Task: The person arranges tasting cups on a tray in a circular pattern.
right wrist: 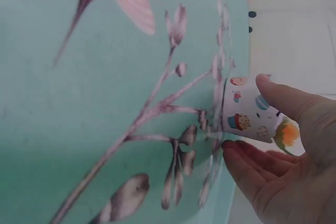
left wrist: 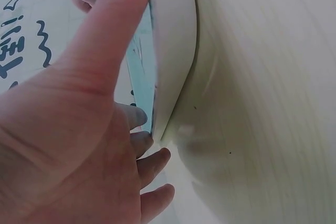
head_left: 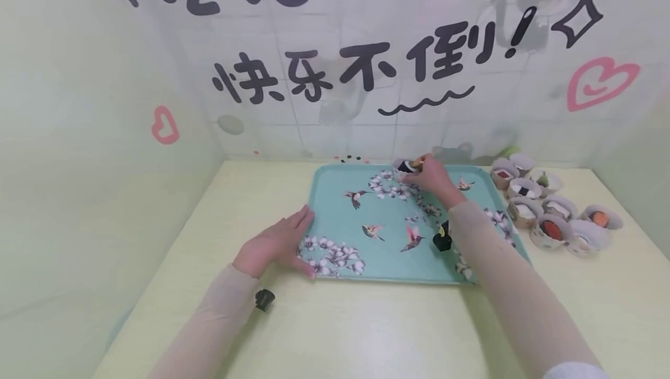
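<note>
At the tray's far edge, my right hand (head_left: 433, 180) holds a small paper cup (right wrist: 245, 109) printed with cupcakes. Its thumb is at the cup's upper side, and the fingers curl on the opposite side. Dark and orange food-like pieces (head_left: 406, 166) show in the cup's mouth. The light-blue tray (head_left: 335, 201), patterned with birds and blossoms, lies on the table. Against its left edge rests my left hand (head_left: 274, 242), fingers extended along the side and thumb at the near corner. In the left wrist view, the tray's pale outer wall (left wrist: 170, 40) stands beside these fingers.
Several paper cups (head_left: 552, 229) holding small coloured pieces cluster right of the tray, close to its right edge. The pale wooden table (head_left: 356, 326) meets a white sheet (head_left: 345, 135) with dark lettering at the back. Pale sheets hang on both sides.
</note>
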{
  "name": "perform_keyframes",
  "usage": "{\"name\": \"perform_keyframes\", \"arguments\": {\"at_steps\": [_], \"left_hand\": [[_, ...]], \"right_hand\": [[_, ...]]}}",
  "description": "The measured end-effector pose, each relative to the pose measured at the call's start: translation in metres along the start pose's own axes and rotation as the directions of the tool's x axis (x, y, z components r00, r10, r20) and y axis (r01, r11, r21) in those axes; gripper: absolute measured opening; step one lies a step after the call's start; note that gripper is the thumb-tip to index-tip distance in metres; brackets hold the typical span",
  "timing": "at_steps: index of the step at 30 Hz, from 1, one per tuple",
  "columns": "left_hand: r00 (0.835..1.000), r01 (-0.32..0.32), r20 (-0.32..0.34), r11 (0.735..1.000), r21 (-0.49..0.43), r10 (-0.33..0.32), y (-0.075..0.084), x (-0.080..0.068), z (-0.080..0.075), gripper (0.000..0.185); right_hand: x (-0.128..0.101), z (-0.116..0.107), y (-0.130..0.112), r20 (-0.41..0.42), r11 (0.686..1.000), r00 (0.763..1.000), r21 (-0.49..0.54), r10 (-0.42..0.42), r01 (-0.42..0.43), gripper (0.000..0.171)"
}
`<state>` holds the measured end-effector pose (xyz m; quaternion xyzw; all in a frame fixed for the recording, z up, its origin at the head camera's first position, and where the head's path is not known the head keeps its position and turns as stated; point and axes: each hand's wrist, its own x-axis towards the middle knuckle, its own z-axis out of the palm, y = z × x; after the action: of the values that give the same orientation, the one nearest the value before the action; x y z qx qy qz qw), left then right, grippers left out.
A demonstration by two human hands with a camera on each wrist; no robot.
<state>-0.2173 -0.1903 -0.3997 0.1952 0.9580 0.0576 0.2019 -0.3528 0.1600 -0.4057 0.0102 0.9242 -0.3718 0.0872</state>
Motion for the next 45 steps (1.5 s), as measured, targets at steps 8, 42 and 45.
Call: {"name": "perform_keyframes", "arguments": {"at_steps": [8, 42, 45], "left_hand": [[1.0, 0.004, -0.007, 1.0, -0.01, -0.004, -0.003, 0.003, 0.002, 0.138], [0.999, 0.005, -0.042, 1.0, -0.023, -0.006, -0.008, 0.005, 0.008, 0.143], [0.999, 0.006, -0.047, 1.0, -0.021, -0.007, -0.008, 0.005, 0.008, 0.143]], "right_hand": [[-0.036, -0.023, -0.009, 0.039, 0.999, 0.999, -0.033, -0.005, 0.006, 0.092], [-0.155, -0.115, 0.04, -0.052, 0.982, 0.982, -0.074, -0.18, 0.176, 0.091], [-0.161, -0.121, 0.047, -0.064, 0.982, 0.982, -0.088, -0.176, 0.17, 0.09]]}}
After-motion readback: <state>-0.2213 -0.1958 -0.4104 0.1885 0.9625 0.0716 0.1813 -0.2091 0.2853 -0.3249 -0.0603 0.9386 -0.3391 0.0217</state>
